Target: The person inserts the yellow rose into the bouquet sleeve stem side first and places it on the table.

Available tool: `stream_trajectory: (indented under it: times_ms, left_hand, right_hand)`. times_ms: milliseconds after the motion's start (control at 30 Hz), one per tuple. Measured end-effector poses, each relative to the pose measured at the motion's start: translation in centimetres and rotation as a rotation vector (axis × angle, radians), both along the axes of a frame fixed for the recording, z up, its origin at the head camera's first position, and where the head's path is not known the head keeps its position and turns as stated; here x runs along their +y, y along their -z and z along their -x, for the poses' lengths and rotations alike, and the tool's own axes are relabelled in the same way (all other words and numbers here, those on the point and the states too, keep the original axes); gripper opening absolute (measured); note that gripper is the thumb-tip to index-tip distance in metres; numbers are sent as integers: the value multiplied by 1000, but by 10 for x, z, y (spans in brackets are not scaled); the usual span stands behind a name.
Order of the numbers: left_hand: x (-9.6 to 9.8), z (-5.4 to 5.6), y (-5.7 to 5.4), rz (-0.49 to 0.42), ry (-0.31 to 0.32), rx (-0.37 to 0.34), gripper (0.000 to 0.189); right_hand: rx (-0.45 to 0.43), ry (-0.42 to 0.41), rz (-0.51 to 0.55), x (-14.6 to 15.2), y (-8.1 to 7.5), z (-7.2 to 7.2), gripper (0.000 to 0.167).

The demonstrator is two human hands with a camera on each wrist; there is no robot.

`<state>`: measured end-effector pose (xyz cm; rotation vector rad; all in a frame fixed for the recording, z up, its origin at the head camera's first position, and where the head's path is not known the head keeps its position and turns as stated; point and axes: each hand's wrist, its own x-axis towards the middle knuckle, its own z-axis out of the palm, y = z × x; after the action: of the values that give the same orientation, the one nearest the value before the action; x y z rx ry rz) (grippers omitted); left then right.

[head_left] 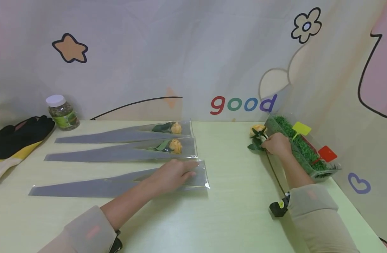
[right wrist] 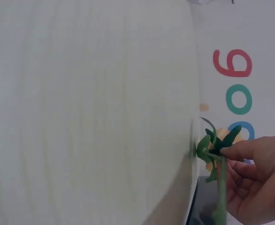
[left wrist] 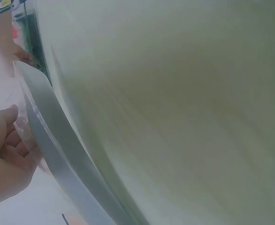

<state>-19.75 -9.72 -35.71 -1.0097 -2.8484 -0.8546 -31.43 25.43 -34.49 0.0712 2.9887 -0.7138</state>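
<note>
My left hand is at the wide right end of the nearest clear-and-grey plastic flower sleeve. In the left wrist view, its thumb and fingers pinch the clear film of the sleeve near the edge. At the right, my right hand pinches a yellow artificial rose by the stem just under the bloom. The long green stem slants down toward my right wrist. In the right wrist view, green leaves partly cover the bloom.
Two more sleeves, each with a yellow rose, lie behind the nearest one. A box of artificial grass with yellow and red tags stands at the right. A lidded jar and black-and-yellow glove are at the left.
</note>
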Motion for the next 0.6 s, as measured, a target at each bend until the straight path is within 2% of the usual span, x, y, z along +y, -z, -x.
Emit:
stream_trajectory:
  times_ms: [233,367,467,600]
  left_hand:
    - [-4,0,-1,-1,-6,3,38]
    - [-5,0,-3,0,-4,3,38]
    - [-5,0,-3,1,-2,2,38]
    - [-6,-1,-2,-6,1,0,37]
  right_hand:
    - [-8,28,121,-10,-8,0,24]
    - [-44,74,352,-20,-13,-1,30]
    - [-81,104,574,-29,-16,-3,37]
    - [-108,127,766,-40,-18,-8,39]
